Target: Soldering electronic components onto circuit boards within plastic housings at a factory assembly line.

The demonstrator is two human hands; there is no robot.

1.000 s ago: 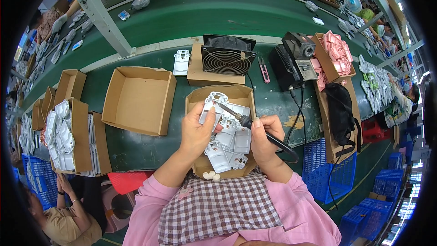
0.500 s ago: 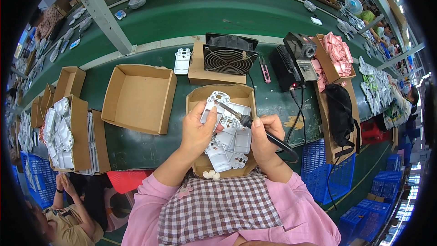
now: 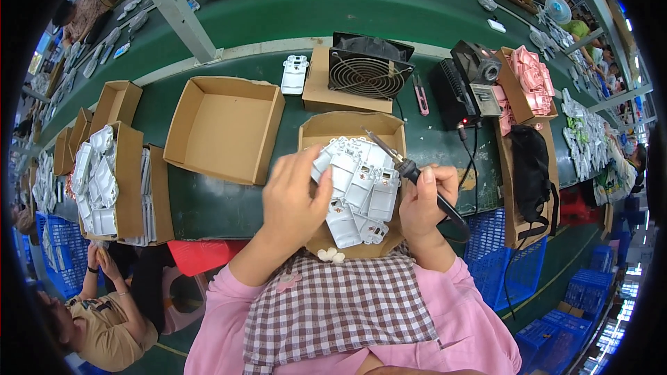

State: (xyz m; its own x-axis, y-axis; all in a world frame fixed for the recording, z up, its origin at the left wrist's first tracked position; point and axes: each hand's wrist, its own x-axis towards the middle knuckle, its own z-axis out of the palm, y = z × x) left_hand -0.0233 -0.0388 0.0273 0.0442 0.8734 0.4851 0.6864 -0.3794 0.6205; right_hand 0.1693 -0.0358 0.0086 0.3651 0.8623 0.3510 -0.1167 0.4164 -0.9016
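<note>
Brown-checked apron (image 3: pixel 340 312) nearest, pink sleeves (image 3: pixel 219 292) to each side. Beyond it, white casings (image 3: pixel 361 180) lie in a loose, overlapping pile inside the front box (image 3: pixel 384 130).

Left hand (image 3: pixel 293 191): fingers and thumb parted at the pile's left edge; whether they bear on a casing cannot be told. Right hand (image 3: pixel 426 205): fingers clenched around the black grip of the iron (image 3: pixel 408 168), whose metal shaft slants up and left over the box, its tip appearing clear of the pile.

Assessment of handling: casings judged light, stiff and rather smooth, apt to slide over one another; thin rims and small tabs could snap under force. Best hold is by the outer long edges, off the coppery spots. Iron judged light too, though its cord (image 3: pixel 467 156) may drag; grip only the black handle (the bare shaft should be presumed hot).

Farther along the desk (image 3: pixel 215 212): a wide box (image 3: pixel 222 132) to the left, a pink knife (image 3: pixel 421 96), a black station (image 3: pixel 448 94) showing a red light, and a fan (image 3: pixel 368 75). Farthest, a green belt (image 3: pixel 299 10) crosses behind.
</note>
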